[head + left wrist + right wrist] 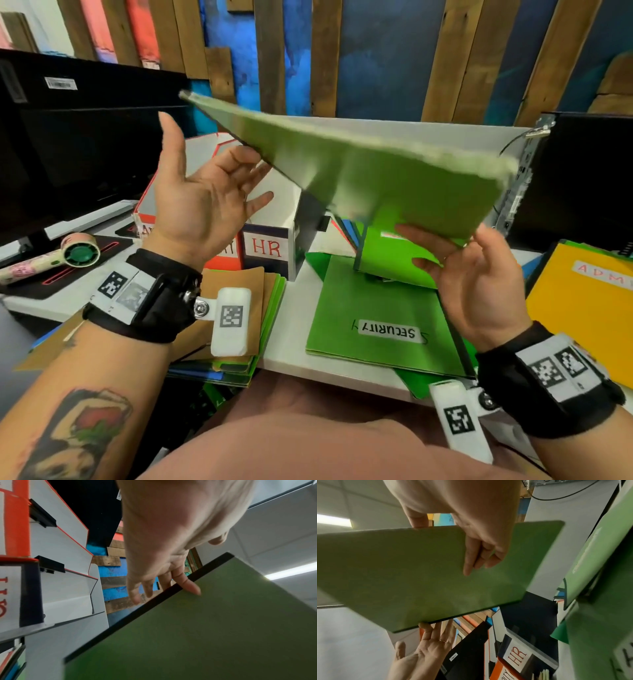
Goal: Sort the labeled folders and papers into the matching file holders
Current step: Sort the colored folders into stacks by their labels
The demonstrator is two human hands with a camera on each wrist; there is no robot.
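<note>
Pinched in the right hand (479, 284) is a green folder (394, 178), thumb above and fingers (469, 555) curled underneath its near right corner, so it's up in the air, tilted, above the desk (291, 329) and in front of the file holders. Left hand (205, 205) is spread wide, palm up, with just the fingertips (192, 586) touching the folder's black-edged left side, not gripping anything. Any label on the held folder is out of view, at least from these angles.

Readable writing: one green folder (376, 318) flat on the desk has a white tag saying "SECURITY", upside down from the head view. One file holder (270, 246) with a dark front is marked "HR" in red. The orange-red holder (219, 257) next to it has a tag too, but the left wrist covers most of it; looks like it might end in "RITY" in the right wrist view, can't swear to it. Over on the right, one yellow folder (582, 308) reads "ADM", with the rest cut off.

Another green folder (394, 253) stands tilted behind the SECURITY one. Under the left wrist sits a stack of brown and green folders (260, 308), count unclear.
</note>
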